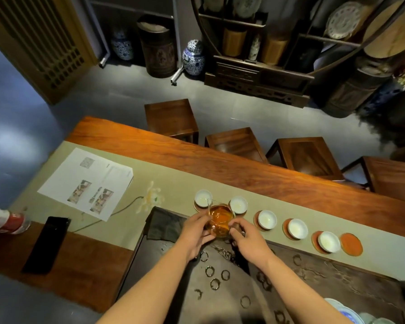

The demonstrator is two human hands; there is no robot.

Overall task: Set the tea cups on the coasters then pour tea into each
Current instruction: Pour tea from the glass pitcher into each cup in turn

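Note:
A glass pitcher [220, 218] of amber tea sits between my two hands above the far edge of the dark tea tray [313, 277]. My left hand [195, 232] grips its left side and my right hand [246, 239] its right side. Several white tea cups stand in a row on orange coasters on the green runner [150, 230]: the leftmost cup [203, 197], a second cup [238, 204], a third cup [267, 219], then more to the right, ending at the last cup [329, 241]. They look empty. One orange coaster [351, 244] at the right end is bare.
Printed sheets [87, 181] and a dried flower stem [147, 199] lie left on the runner. A black case [46, 244] and a red-and-white can [7, 220] sit at the left. A grey cloth [164, 225] lies on the tray corner. Wooden stools [234, 142] line the table's far side.

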